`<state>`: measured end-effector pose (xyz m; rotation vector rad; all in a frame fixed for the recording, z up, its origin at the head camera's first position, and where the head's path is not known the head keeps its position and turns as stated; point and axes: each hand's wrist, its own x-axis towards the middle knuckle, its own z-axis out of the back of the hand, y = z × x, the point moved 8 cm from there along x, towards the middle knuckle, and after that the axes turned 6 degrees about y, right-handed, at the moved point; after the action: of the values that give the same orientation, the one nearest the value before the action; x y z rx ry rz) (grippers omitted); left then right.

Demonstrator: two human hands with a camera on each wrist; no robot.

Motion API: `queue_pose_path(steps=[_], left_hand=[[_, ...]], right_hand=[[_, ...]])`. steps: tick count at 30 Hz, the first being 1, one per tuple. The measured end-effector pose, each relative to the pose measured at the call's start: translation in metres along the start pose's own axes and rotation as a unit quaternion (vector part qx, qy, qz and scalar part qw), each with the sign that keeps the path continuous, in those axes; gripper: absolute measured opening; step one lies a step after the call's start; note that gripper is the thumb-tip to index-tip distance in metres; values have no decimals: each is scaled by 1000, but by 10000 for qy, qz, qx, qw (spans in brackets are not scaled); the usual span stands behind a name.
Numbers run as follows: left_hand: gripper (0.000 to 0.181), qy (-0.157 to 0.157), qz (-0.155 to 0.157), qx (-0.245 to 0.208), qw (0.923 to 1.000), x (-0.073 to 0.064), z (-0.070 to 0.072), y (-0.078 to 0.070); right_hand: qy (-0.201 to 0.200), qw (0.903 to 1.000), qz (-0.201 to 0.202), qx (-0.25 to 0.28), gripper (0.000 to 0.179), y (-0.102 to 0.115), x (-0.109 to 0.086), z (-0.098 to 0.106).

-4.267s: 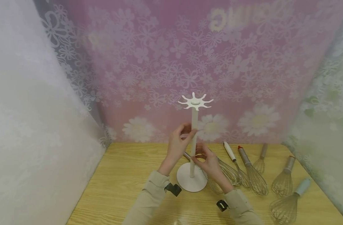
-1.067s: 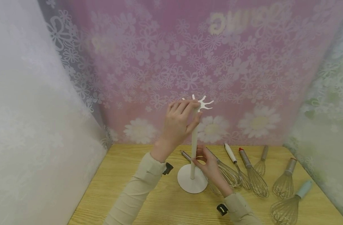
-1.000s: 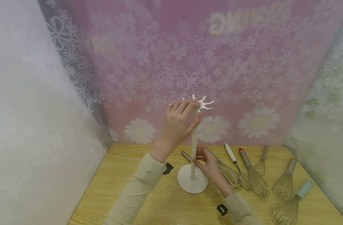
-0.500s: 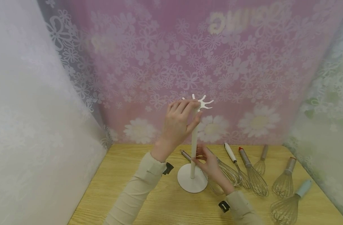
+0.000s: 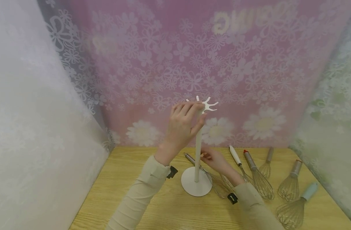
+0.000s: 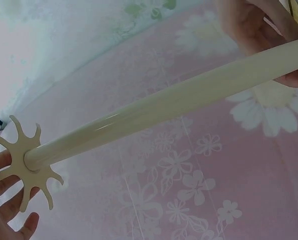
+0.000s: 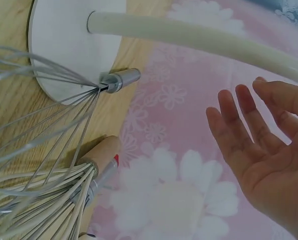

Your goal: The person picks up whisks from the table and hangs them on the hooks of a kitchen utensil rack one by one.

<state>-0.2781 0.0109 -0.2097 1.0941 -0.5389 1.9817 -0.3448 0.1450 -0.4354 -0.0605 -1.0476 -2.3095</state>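
A white stand, with a round base (image 5: 190, 188), an upright pole (image 5: 197, 150) and a crown of curved hooks (image 5: 208, 106), stands on the wooden table. My left hand (image 5: 181, 124) lies over the top of the crown, thumb beside the pole. In the left wrist view its loosely spread fingers show behind the crown (image 6: 18, 160). My right hand (image 5: 215, 160) is beside the lower pole. The right wrist view shows that hand (image 7: 269, 155) with fingers apart, holding nothing, close to the pole (image 7: 189, 36). A metal-handled whisk (image 7: 122, 80) lies against the base.
To the right lie several whisks: a white-handled whisk (image 5: 234, 155), a red-tipped whisk (image 5: 251, 163), a small whisk (image 5: 266, 166), a grey-handled whisk (image 5: 292, 182) and a light-blue-handled whisk (image 5: 309, 192). A wooden-handled whisk (image 7: 103, 151) shows in the right wrist view. Patterned curtains enclose the table.
My left hand rose from the middle of the pole to the crown and has stayed there. My right hand let go of the lower pole and shifted slightly right.
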Motion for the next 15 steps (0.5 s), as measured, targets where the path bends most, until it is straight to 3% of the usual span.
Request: queue_pose_path(steps=[7, 15], left_hand=[[26, 53, -1, 53, 10000, -1, -3, 0], [28, 22, -32, 75, 10000, -1, -1, -2]], right_hand=[[107, 9978, -597, -278, 25, -25, 19, -5], [322, 9942, -780, -661, 17, -39, 37, -21]])
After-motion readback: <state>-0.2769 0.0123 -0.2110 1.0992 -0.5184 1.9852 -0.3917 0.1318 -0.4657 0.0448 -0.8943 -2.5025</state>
